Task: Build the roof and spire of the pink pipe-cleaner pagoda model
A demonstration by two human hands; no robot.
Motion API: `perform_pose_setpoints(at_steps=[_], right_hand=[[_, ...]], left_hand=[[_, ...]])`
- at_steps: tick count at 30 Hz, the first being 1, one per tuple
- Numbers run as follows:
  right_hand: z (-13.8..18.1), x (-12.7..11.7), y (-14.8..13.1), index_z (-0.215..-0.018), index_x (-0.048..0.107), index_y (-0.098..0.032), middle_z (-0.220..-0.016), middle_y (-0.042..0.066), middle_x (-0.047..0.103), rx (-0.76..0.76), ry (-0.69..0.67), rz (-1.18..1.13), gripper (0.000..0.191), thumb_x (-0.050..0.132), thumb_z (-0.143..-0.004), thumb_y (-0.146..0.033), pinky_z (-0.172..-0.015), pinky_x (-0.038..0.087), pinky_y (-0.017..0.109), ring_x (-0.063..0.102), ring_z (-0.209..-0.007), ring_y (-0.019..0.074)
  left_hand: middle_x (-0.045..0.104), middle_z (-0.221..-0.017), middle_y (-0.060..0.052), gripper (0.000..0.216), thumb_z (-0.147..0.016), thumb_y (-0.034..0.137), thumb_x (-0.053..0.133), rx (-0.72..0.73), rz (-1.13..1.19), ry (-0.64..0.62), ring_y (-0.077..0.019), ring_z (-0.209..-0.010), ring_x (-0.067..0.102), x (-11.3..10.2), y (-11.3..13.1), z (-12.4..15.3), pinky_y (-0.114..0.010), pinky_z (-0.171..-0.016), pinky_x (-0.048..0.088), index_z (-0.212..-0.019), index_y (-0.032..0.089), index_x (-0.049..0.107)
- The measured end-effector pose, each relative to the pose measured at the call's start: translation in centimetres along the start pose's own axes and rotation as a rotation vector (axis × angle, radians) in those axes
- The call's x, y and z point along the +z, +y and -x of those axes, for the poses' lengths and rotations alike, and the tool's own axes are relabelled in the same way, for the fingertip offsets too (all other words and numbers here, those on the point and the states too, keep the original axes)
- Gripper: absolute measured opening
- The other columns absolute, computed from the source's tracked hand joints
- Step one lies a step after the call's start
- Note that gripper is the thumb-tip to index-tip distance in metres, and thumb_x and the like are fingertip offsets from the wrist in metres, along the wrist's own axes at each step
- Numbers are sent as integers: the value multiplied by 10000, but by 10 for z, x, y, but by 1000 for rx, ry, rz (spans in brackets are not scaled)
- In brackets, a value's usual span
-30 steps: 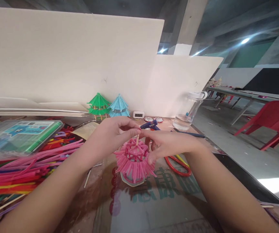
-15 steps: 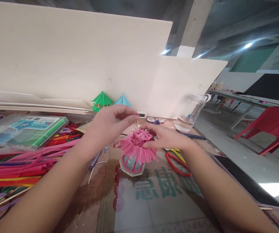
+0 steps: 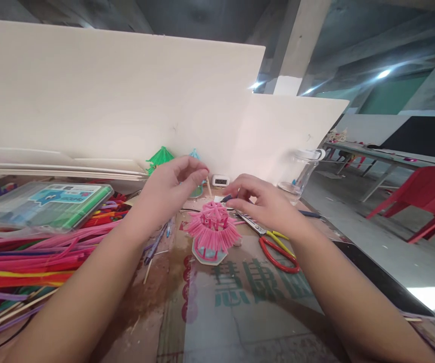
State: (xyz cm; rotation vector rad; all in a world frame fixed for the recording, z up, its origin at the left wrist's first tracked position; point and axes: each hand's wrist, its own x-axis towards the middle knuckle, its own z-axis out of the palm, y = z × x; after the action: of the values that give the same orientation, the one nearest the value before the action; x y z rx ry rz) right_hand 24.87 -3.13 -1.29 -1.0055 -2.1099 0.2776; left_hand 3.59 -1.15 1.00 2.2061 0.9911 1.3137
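Holding a thin wooden stick [image 3: 209, 189] near its upper end in the left hand [image 3: 172, 189], with thumb and forefinger pinched together on it, just above the peak of the pink pavilion model [image 3: 214, 235]. Cannot tell whether touching that peak with the stick's lower end. Holding the right hand [image 3: 265, 202] half curled, above and to the right of the pavilion and apart from it, with thumb and forefinger close to a small dark blue object [image 3: 225, 198]. Cannot tell whether gripping this object, being partly hidden by the fingers. Can see the pavilion upright on its pale angular base, below and between both hands, on a lettered sheet [image 3: 248, 322] laid over the worktop [image 3: 138, 310]. Just right of the pavilion, can see red-handled scissors [image 3: 254, 225]; farther right, a dark flat slab [image 3: 384, 277]. Behind the pavilion, can make out a small white digital clock [image 3: 220, 180], a green model [image 3: 162, 156] to the left and a clear bottle [image 3: 301, 174] to the right. Well left of the pavilion, can see fuzzy pink stems [image 3: 51, 256] beneath a clear plastic case [image 3: 69, 201]
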Motion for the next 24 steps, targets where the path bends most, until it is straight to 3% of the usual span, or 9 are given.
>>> perform_pose_setpoints(at_steps=[2, 6, 12, 16, 21, 24], right_hand=[[0, -4, -13, -846, 676, -186, -798, 12, 661, -50, 36, -6, 124, 571, -882, -241, -614, 418, 251, 562, -681, 127], [-1, -1, -28, -777, 658, -179, -714, 2, 648, -150, -19, 77, 205, 534, -920, -258, -604, 408, 245, 562, -651, 120], [13, 16, -26, -951, 651, -179, -906, 69, 675, -369, -9, 260, 215, 438, -951, -146, -750, 476, 309, 611, -868, 180], [27, 22, -21, -1011, 599, -191, -968, 105, 643, -232, 70, 322, 143, 525, -933, -285, -783, 496, 385, 602, -928, 243], [25, 31, -5, -1285, 457, -209, -1185, 149, 597, -2, 33, 307, 476, 592, -881, -421, -851, 495, 447, 596, -1052, 292], [16, 33, 9, -1331, 443, -204, -1164, 127, 638, 100, -52, 219, 487, 581, -890, -356, -860, 493, 429, 623, -1031, 270]], left_hand=[[720, -939, -44, 223, -917, 391, 482, 18, 72, -23, -182, -830, 651, 2, -8, -3, -318, -762, 472, -910, 191, 583], [719, -985, -72, 231, -936, 410, 438, -3, 79, -77, -210, -903, 652, 5, -24, -9, -355, -801, 468, -915, 199, 529], [705, -1002, -66, 236, -930, 417, 428, -25, 38, -88, -228, -946, 641, 1, -25, -9, -383, -859, 443, -893, 203, 521], [667, -1017, -58, 214, -930, 399, 407, -34, -22, -186, -232, -1005, 610, 1, -20, -5, -369, -862, 438, -902, 210, 504], [621, -943, -32, 188, -924, 358, 377, -106, -144, -305, -214, -957, 582, 8, -21, -7, -318, -802, 445, -869, 214, 486], [613, -907, -21, 186, -914, 335, 379, -139, -188, -358, -203, -902, 583, 10, -20, -7, -296, -773, 442, -864, 209, 507]])
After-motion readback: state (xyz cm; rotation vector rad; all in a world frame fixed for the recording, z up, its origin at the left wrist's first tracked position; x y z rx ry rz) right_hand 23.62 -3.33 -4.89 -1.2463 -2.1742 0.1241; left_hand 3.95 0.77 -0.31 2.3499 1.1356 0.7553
